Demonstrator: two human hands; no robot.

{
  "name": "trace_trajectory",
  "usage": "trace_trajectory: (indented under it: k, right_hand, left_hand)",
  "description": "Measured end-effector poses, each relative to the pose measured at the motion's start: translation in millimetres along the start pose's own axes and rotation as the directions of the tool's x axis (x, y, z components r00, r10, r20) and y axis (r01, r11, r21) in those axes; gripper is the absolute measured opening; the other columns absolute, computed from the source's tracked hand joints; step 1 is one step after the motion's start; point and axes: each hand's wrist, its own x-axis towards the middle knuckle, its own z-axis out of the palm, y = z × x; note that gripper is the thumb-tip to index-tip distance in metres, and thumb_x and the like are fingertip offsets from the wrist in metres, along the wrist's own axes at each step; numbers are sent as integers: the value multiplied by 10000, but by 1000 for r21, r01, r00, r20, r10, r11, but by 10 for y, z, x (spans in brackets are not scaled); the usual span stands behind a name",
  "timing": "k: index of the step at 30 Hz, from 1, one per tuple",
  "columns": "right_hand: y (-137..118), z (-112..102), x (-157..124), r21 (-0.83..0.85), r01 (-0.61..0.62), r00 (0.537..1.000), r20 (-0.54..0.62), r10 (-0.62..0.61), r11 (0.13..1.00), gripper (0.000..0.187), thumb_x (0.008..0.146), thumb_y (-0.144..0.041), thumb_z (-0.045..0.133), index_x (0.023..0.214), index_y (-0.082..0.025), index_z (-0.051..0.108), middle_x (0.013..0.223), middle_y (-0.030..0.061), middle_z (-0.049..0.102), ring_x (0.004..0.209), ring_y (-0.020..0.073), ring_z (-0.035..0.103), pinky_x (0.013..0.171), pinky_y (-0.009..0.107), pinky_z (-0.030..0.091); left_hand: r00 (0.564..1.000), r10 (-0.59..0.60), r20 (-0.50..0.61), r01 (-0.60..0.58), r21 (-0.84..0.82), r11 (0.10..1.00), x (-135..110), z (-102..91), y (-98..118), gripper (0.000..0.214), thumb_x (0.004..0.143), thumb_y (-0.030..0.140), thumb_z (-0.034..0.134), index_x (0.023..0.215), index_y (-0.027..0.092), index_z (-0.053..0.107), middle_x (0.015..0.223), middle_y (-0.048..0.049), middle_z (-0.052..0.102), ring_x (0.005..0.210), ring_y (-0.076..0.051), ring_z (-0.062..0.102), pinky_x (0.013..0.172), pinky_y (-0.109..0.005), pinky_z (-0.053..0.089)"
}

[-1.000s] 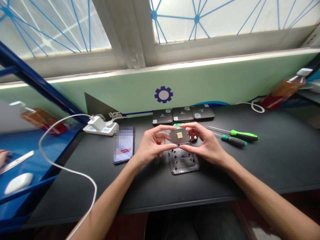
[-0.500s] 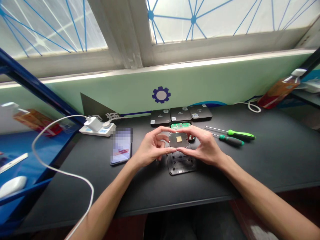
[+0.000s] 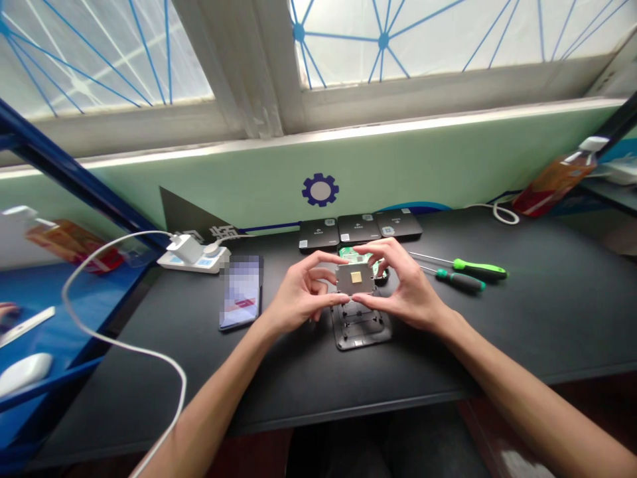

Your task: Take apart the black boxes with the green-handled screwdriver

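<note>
A thin grey metal plate [image 3: 343,282] with a small gold-coloured square pad [image 3: 356,277] is held up over the desk. My left hand [image 3: 306,285] pinches it by its left side, forefinger along the top edge and thumb under the bottom edge. My right hand [image 3: 403,282] is at the plate's right side; its forefinger is raised off the top edge, and the thumb tip lies at the lower edge. Below the plate, a black plastic housing [image 3: 365,343] rests on the desk. Behind it lies a green circuit board [image 3: 348,253], partly hidden by my right fingers.
Three black boxes [image 3: 359,229] line the back of the desk [image 3: 547,312]. Two green-handled screwdrivers [image 3: 480,269] lie right. A phone [image 3: 241,292], a power strip [image 3: 199,259] and a white cable [image 3: 124,340] are left. Another person's hand [image 3: 7,309] shows at the far left.
My right forefinger has lifted away from the plate's top edge, uncovering more of the circuit board. My left hand and the plate stay nearly in place. Another person's hand has appeared far left.
</note>
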Motion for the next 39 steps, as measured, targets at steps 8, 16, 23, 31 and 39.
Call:
trace_trajectory:
  k: [8, 16, 23, 31, 39]
  right_hand:
    - [22, -4, -7, -46, 27, 999, 25, -25, 999, 552, 914, -316, 930, 1426, -331, 725, 1287, 120, 645, 1188, 353, 681, 928, 521, 651]
    - [88, 36, -46, -135, 115, 993, 42, -110, 984, 534, 940, -294, 923, 1433, -338, 724, 1248, 117, 656, 1169, 354, 696, 971, 543, 633]
    - [115, 36, -45, -178, -10, 997, -82, -4, 984, 500, 941, -386, 945, 1392, -312, 743, 1231, 126, 666, 1137, 361, 682, 964, 572, 619]
    - [113, 2, -16, 85, -233, 952, -185, 245, 969, 529, 853, -519, 999, 1287, -289, 805, 1237, 83, 730, 976, 281, 669, 879, 481, 594]
    - [183, 6, -1, 533, -352, 875, -106, 473, 770, 578, 824, -473, 1019, 1315, -268, 793, 1320, 94, 786, 1102, 280, 732, 974, 465, 640]
  left_hand:
    - [1000, 6, 27, -6, 13, 1000, 1, -1, -14, 746, 764, 373, 1059, 1372, 219, 655, 938, 32, 687, 451, -48, 598, 379, -145, 467]
    - [996, 25, 86, -28, 25, 999, -6, 24, -28, 700, 802, 380, 1027, 1331, 236, 592, 871, 66, 655, 451, -53, 581, 416, -151, 403]
    - [994, 113, -3, -103, 406, 908, -16, -70, 80, 448, 872, 313, 916, 1254, 201, 710, 1031, -4, 713, 580, -52, 449, 556, -207, 366]
    - [991, 129, 20, -110, 656, 746, 3, -109, -8, 116, 930, 295, 805, 935, 181, 827, 991, -41, 735, 666, -115, 605, 667, -256, 477]
    - [993, 79, 93, -120, 639, 760, -6, -101, -10, 106, 943, 291, 801, 965, 214, 870, 1067, -52, 747, 748, -142, 653, 691, -261, 515]
